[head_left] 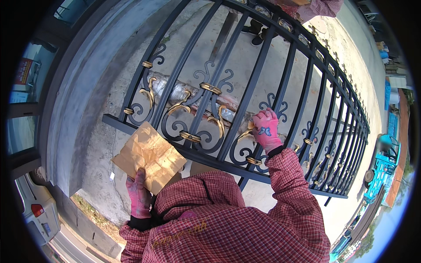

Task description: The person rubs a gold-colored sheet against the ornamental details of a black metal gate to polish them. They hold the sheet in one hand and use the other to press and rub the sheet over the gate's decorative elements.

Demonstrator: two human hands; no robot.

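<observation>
My left hand [140, 199], in a pink glove, grips the lower edge of a creased, gold-coloured square sheet [151, 158], thumb on top. In front of me lies a dark metal railing panel [210, 155] with upright bars and curled scrollwork, partly coloured gold. My right hand [266, 127], in a pink glove with a blue butterfly patch, is closed over the scrollwork between two bars. A small gold-toned bit shows at its fingertips, beside a gold-coloured scroll [244, 136]; whether it is held cannot be made out. Gold collars [190, 136] sit along the lower scrolls.
Across the panel another person's checked sleeve [323, 8] and dark shoe [257, 40] show. A foil-like wrapped bundle [165, 89] lies beneath the bars. A wall with windows [24, 131] and a parked white vehicle [37, 206] are to the left. Blue-green vehicles [381, 168] stand far right.
</observation>
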